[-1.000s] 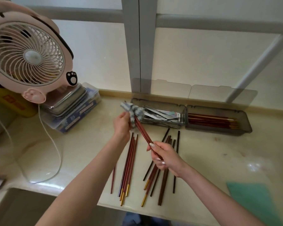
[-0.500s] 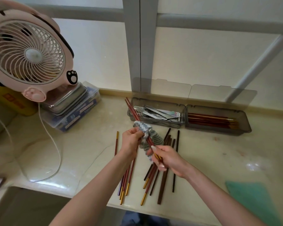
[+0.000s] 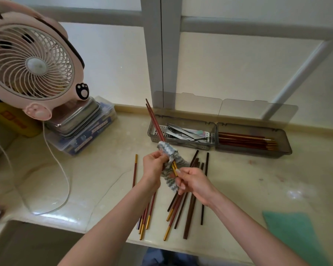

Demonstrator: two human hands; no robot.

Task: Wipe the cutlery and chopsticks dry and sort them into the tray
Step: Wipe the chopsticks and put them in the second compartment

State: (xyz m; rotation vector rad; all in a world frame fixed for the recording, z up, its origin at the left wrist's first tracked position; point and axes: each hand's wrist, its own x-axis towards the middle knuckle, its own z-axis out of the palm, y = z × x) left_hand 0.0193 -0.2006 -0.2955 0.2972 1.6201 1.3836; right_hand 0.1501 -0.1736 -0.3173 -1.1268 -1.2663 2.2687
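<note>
My left hand (image 3: pixel 154 167) grips a grey-and-white striped cloth (image 3: pixel 168 150) wrapped round a pair of red chopsticks (image 3: pixel 154 120). My right hand (image 3: pixel 193 182) pinches their gold ends. The tips point up and away over the left tray. Several more chopsticks (image 3: pixel 188 208) lie loose on the counter under my hands, and one (image 3: pixel 135 169) lies apart to the left. At the back stand two grey trays: the left one (image 3: pixel 181 120) holds metal cutlery (image 3: pixel 185 132), the right one (image 3: pixel 284 140) holds red chopsticks (image 3: pixel 246 140).
A pink desk fan (image 3: pixel 30 64) stands at the left over stacked metal trays (image 3: pixel 75 120) on a clear box, its white cord (image 3: pixel 63 175) looping across the counter. A green cloth (image 3: pixel 294 233) lies at the front right. The counter's front edge drops off by my arms.
The cloth has slid down the chopsticks from their tips toward my right hand, baring the red tips. In the last half second little has moved.
</note>
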